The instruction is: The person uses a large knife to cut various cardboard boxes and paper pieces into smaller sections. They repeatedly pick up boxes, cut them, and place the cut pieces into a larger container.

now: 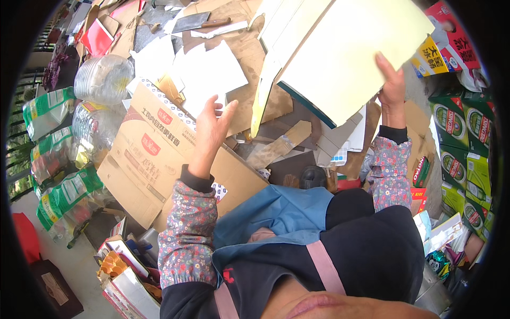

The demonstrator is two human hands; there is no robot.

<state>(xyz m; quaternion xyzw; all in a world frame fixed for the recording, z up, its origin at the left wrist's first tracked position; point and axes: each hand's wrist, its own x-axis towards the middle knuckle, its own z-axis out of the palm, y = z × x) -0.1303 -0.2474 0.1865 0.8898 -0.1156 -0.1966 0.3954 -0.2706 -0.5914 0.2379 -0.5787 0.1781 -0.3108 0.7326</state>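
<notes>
At the right edge of a large pale-yellow board (350,60), my right hand (391,87) has its thumb on top and its fingers underneath. The board has a dark green edge, and another pale panel joins it along a brown-edged seam. My left hand (215,123) is raised with fingers apart and holds nothing. Below and beside it is a brown corrugated carton (147,155) with red printed marks. Loose white sheets (215,71) lie just beyond the left hand. A torn strip of brown cardboard (283,145) lies between my arms.
A cleaver (195,22) with a wooden handle lies on the cardboard ahead. Large clear plastic bottles (104,79) and green-labelled bags (75,195) stand left. Green Tsingtao beer cartons (450,123) are stacked right. A box of folded cardboard (127,291) sits lower left.
</notes>
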